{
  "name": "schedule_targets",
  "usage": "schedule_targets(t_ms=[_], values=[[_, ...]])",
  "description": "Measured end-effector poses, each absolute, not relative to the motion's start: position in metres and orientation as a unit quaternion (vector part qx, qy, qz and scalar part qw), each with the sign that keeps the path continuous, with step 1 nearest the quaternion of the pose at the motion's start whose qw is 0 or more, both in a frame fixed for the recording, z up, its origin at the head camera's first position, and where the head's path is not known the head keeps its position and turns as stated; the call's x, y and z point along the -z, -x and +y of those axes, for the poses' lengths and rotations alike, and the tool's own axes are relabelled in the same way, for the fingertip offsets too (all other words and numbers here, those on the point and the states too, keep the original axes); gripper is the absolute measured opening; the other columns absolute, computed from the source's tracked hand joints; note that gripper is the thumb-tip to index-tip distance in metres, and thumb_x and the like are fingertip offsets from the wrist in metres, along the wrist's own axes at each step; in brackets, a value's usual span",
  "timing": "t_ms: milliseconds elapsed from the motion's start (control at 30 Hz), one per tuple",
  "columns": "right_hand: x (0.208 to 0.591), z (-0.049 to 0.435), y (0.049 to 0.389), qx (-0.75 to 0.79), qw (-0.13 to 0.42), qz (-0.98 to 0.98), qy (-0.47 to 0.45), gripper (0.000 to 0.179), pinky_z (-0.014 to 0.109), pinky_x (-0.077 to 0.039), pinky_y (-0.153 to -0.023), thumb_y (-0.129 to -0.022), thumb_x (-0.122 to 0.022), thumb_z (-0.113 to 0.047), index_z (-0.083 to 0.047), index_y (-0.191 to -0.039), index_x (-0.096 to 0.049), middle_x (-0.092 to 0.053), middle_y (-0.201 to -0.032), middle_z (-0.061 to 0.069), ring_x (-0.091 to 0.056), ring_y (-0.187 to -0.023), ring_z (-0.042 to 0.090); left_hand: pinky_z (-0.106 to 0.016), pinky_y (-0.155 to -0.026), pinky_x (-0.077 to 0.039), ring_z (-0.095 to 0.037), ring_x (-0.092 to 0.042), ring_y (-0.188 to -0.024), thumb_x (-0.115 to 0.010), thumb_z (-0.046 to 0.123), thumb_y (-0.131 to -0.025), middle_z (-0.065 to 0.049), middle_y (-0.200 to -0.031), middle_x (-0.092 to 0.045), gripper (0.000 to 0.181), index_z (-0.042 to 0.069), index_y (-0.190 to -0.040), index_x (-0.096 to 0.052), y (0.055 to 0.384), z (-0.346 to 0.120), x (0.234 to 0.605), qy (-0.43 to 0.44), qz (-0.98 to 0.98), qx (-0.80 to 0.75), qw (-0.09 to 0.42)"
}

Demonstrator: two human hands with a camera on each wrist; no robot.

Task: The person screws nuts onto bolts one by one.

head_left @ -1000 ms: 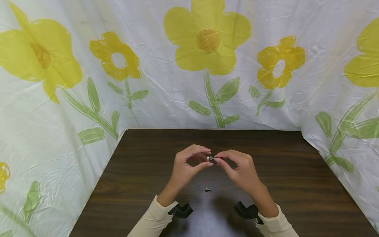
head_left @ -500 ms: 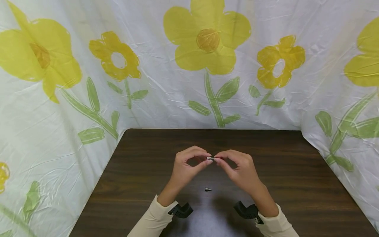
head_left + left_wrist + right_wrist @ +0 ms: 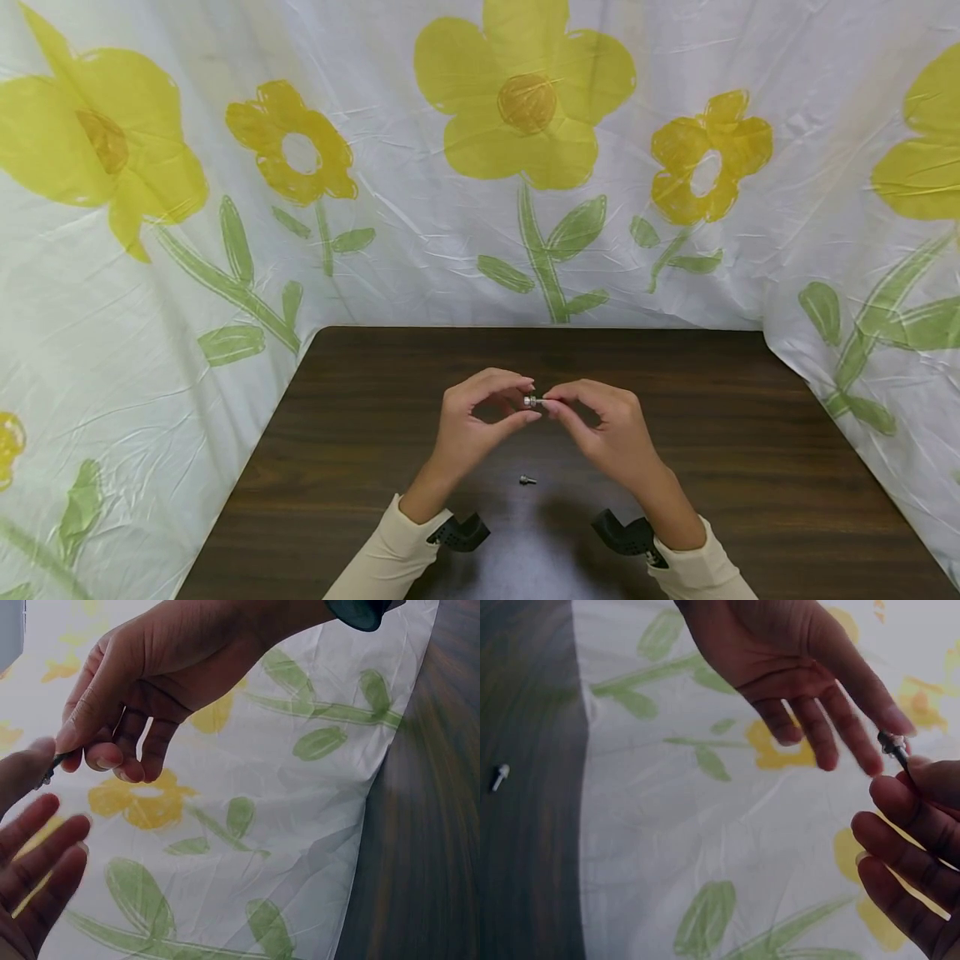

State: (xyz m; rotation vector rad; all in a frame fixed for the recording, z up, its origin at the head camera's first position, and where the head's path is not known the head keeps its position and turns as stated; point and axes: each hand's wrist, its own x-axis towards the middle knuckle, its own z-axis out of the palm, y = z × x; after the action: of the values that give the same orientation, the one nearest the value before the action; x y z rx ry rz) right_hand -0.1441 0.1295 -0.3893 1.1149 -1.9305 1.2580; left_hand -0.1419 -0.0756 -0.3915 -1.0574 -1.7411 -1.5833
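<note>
Between the two hands a small silver bolt [image 3: 531,402] is held level above the table. My right hand [image 3: 607,421] pinches its thin shank between thumb and index finger; in the right wrist view the bolt [image 3: 892,745] shows a dark, thicker end with ring-like parts, pointing at the left hand. My left hand [image 3: 476,412] surrounds that thick end, thumb and index fingertips spread a little off it. Its other fingers hang loosely bent in the right wrist view. A second small bolt [image 3: 528,480] lies on the table between the forearms.
The dark wood-grain table [image 3: 360,467] has its far edge against a white curtain [image 3: 420,275] printed with yellow flowers, which also runs along both sides. A black wrist mount [image 3: 459,532] sits on each cream-sleeved forearm.
Half a second ago my left thumb and index finger closed on the bolt's thick end; now they are apart again, as in the oldest frame. My right hand keeps its pinch in place.
</note>
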Motion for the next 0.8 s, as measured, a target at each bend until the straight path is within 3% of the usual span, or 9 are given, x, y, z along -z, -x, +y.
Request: schedule_targets(t_ms=[167, 300, 567, 800], values=[[0.389, 0.130, 0.144, -0.470, 0.285, -0.722, -0.420, 0.013, 0.019, -0.056, -0.068, -0.088, -0.077, 0.002, -0.005, -0.098, -0.075, -0.073, -0.083, 0.003, -0.069, -0.070, 0.012, -0.029, -0.062, -0.058, -0.023, -0.067, -0.074, -0.084, -0.016, -0.070, -0.014, -0.094, -0.071, 0.033, -0.001, -0.098, -0.074, 0.153, -0.077, 0.407, 0.420, -0.637, 0.576, 0.295], [0.390, 0.129, 0.144, -0.470, 0.288, -0.719, -0.423, 0.006, 0.019, -0.056, -0.068, -0.092, -0.075, -0.004, -0.005, -0.097, -0.074, -0.073, -0.082, 0.003, -0.069, -0.070, 0.012, -0.026, -0.063, -0.058, -0.019, -0.067, -0.075, -0.084, -0.016, -0.070, -0.013, -0.091, -0.071, 0.032, 0.000, -0.096, -0.075, 0.153, -0.077, 0.408, 0.421, -0.636, 0.575, 0.296], [0.391, 0.128, 0.145, -0.470, 0.293, -0.713, -0.430, 0.007, 0.019, -0.056, -0.067, -0.096, -0.072, -0.010, -0.004, -0.097, -0.074, -0.074, -0.084, 0.004, -0.069, -0.070, 0.013, -0.034, -0.056, -0.057, -0.019, -0.066, -0.071, -0.081, -0.017, -0.073, -0.014, -0.084, -0.070, 0.024, -0.003, -0.091, -0.072, 0.139, -0.075, 0.386, 0.398, -0.649, 0.580, 0.290], [0.390, 0.128, 0.144, -0.469, 0.291, -0.717, -0.425, 0.006, 0.019, -0.056, -0.068, -0.091, -0.075, -0.003, -0.004, -0.097, -0.074, -0.073, -0.083, 0.004, -0.069, -0.070, 0.013, -0.043, -0.054, -0.057, -0.019, -0.068, -0.075, -0.080, -0.014, -0.075, -0.014, -0.084, -0.072, 0.021, -0.004, -0.092, -0.073, 0.135, -0.075, 0.381, 0.370, -0.668, 0.584, 0.276]])
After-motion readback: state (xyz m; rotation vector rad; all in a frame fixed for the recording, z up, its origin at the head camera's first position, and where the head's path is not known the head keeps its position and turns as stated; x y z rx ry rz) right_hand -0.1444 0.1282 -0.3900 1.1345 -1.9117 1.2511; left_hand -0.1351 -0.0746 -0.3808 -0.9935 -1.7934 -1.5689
